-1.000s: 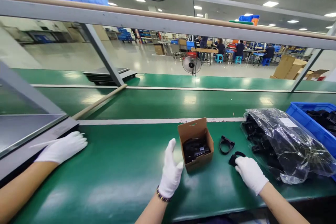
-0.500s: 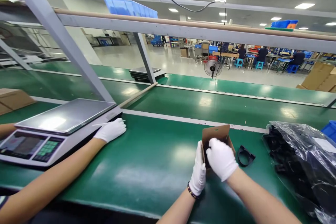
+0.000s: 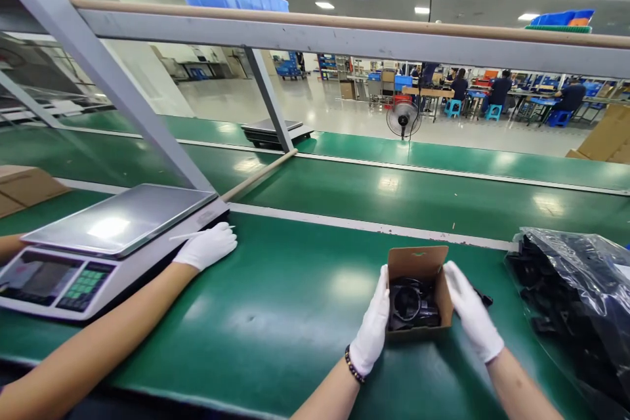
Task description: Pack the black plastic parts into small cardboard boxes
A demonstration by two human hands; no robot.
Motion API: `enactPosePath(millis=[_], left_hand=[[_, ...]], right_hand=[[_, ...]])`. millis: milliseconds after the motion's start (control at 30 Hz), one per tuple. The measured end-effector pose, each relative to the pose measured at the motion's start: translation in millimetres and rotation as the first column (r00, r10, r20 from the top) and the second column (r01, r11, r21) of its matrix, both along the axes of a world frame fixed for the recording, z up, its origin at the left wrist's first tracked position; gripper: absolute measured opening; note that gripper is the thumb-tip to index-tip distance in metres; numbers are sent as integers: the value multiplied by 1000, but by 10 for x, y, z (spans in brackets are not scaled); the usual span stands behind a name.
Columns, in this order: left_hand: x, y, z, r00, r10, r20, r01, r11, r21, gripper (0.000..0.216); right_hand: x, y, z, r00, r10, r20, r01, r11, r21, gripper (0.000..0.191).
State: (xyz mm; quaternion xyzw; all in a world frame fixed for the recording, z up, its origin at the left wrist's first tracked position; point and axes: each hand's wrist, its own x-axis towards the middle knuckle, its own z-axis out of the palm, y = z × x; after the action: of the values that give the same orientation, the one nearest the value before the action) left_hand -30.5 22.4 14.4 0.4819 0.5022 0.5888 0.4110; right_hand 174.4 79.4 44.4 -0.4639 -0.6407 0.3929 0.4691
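A small open cardboard box point(image 3: 417, 261) sits on the green belt point(image 3: 295, 289) with black plastic parts point(image 3: 411, 305) inside it. My left hand point(image 3: 373, 331), in a white glove, lies flat against the box's left wall. My right hand point(image 3: 471, 319), also gloved, presses against its right wall, so the box is held between both palms. Just behind my right hand a loose black clip point(image 3: 485, 300) lies on the belt, mostly hidden.
A clear plastic bag of black parts point(image 3: 571, 289) lies at the right. A co-worker's gloved hand point(image 3: 207, 246) rests beside a weighing scale point(image 3: 108, 230) at the left. A brown carton point(image 3: 24, 185) sits far left. A grey frame post point(image 3: 123, 98) rises behind the scale.
My right hand took a black part from the belt, reached over the box's opening, and now sits on the box's right side. The view has swung left and the blue bin is out of sight.
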Motion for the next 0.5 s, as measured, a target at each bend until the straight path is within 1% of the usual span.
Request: enactPosePath(millis=[33,67,100,133,167,200,233,267,300,333,367,400,433,467,500], left_hand=[[4,10,19,998,-15,-65,13,999,-29,70],[8,20,34,990,-24,-138,17,998,-53,72],[9,27,44,977,-18,-213,4,998,-62,74],[4,33,49,959,10,-285,-22,999,-42,73],[-7,36,50,936,54,-347,-50,999,22,67],[-25,38,49,912,104,-397,-57,990,129,60],[-48,37,49,886,145,-441,-30,966,258,54],[-77,35,53,857,174,-485,28,924,382,50],[-107,31,63,822,186,-537,109,875,471,51],[-137,26,81,778,184,-600,196,837,510,59],[-165,20,104,725,173,-667,269,820,505,73],[-189,13,133,674,155,-722,318,822,473,88],[-209,4,165,633,128,-764,351,832,430,100],[-226,-4,198,602,91,-793,377,843,382,106],[-240,-10,230,578,48,-814,398,855,333,106]], right_hand=[[-49,-16,-116,998,59,-34,-62,995,-81,54],[-105,-37,-211,991,121,-55,-127,984,-128,61],[-154,-59,-281,987,151,-55,-158,979,-130,66],[-184,-75,-325,988,151,-30,-153,984,-91,68],[-189,-82,-344,991,132,15,-132,991,-9,66],[-168,-78,-341,991,113,67,-120,986,114,60],[-126,-65,-322,987,105,122,-133,957,258,54],[-68,-45,-290,976,115,184,-181,901,395,50],[-3,-21,-250,955,143,258,-259,825,503,52],[63,1,-205,922,178,344,-355,743,568,60],[124,20,-158,879,201,433,-446,672,592,74],[176,33,-113,832,208,515,-517,627,582,89],[218,39,-71,785,206,585,-570,610,550,99],[250,40,-33,742,199,640,-604,612,511,102],[272,37,0,706,192,681,-625,621,473,99]])
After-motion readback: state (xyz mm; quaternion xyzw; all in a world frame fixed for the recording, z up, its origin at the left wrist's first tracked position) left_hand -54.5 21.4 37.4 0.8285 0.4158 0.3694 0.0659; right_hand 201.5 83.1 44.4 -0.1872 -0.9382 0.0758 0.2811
